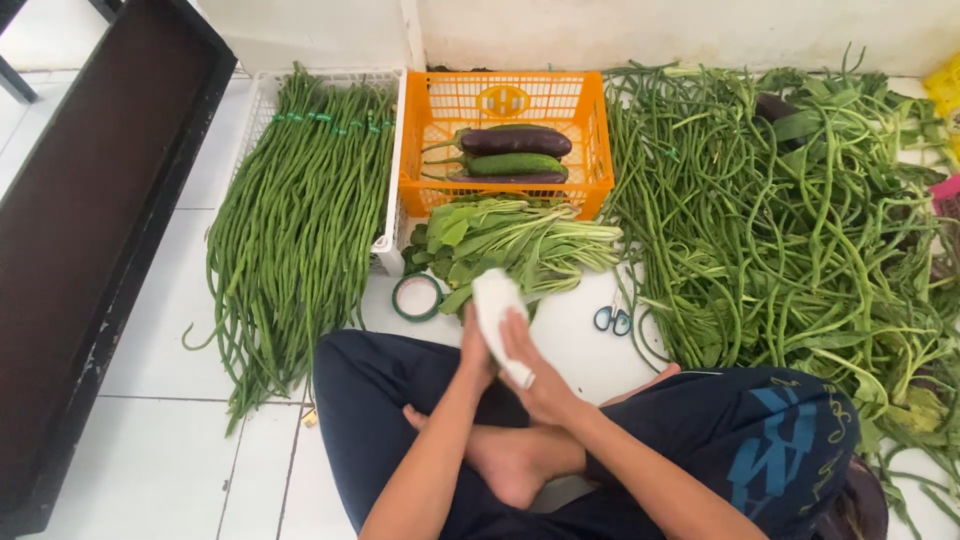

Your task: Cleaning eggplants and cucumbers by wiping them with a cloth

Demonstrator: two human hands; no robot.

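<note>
I see both hands, left hand [478,352] and right hand [535,375], holding a white cloth [495,305]; at 12 o'clock, an orange crate [590,140] holds eggplants [515,140].

You sit on white tiled floor [170,460], loose long beans [790,220] right, leafy greens [520,240] ahead, tape roll [417,297], scissors [612,319], orange crate [505,105] far.

Eggplants [515,140] in crate [590,150]; leafy greens [520,245] before it.
</note>
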